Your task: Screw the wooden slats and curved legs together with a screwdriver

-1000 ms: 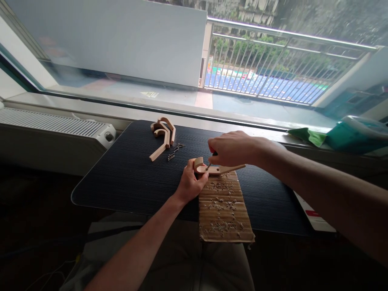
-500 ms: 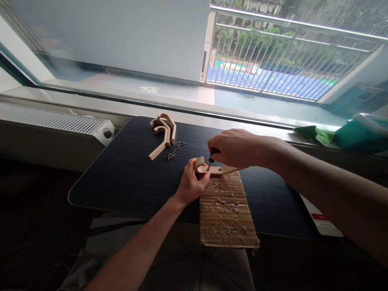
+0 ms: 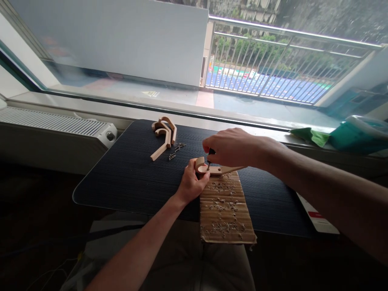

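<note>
My left hand (image 3: 192,182) grips the curled end of a pale wooden hook (image 3: 214,170), which lies across the far end of a cardboard piece (image 3: 227,208). Closed around the dark handle of a screwdriver (image 3: 210,157), my right hand (image 3: 228,145) is above the hook. The screwdriver's shaft points down at a hole near the curl; whether a screw sits there I cannot make out. A second hole in the hook shows to the right. Part of the hook is hidden behind my right hand.
Several similar wooden hooks (image 3: 165,135) lie at the back left of the black table (image 3: 130,182), with loose screws (image 3: 176,151) beside them. A green cloth (image 3: 312,135) and a teal container (image 3: 351,133) sit on the windowsill. A radiator (image 3: 57,125) stands left.
My right hand has turned slightly to the left, and the screwdriver stands more upright. My left hand keeps its hold on the hook. The whole view has shifted a little.
</note>
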Demonstrator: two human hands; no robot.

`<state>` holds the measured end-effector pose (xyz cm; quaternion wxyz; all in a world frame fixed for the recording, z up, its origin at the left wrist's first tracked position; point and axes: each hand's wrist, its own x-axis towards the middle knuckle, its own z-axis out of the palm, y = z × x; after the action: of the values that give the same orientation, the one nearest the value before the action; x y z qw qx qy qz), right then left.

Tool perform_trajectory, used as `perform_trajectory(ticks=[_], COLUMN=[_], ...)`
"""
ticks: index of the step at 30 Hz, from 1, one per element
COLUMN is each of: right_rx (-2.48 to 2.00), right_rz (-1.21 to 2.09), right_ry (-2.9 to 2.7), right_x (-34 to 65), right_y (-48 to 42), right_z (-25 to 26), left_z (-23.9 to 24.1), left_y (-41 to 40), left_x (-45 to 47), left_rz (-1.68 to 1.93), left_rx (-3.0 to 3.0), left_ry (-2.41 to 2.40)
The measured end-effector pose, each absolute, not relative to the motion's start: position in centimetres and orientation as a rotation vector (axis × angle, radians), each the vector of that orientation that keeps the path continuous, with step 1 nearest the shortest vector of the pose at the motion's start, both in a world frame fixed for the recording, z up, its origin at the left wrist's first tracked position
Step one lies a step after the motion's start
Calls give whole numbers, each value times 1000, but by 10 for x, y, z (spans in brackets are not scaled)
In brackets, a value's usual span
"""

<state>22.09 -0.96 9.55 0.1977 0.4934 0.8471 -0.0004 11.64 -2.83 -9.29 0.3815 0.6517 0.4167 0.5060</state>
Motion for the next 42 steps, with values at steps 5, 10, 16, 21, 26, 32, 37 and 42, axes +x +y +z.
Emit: perform_trajectory(ticks=[5,10,16,21,26,32,37,42], right_rx=[1272,1298,1566,1606,1593,2227,2474,2534], right_rz=[2,49,51,-8,-208,-423,-1146,-1089], right_ry=[2343,2335,2321,2244,2287,2323,2375,2685], right_x=[219,218,243,257,280,333,337,326], right_y=[-10,-3,14,5,-19,-40,-49,-58], right_z=[100,89,66,68,79,38,-5,-6], left_z=[-94,-96,-95,-91,-89,-80,-75,-64], left_y=[-28,-27,-27,-27,-28,-43,-52,-53], left_x=[116,115,114,115,113,104,108,112], left_rz=[1282,1247,1242,1252,1219,999,937,999], left_rx=[1661,1656,1656,1630,1578,1869,1870,1356], left_ry=[1100,1130,1113,1083,1044,1225,1273,945])
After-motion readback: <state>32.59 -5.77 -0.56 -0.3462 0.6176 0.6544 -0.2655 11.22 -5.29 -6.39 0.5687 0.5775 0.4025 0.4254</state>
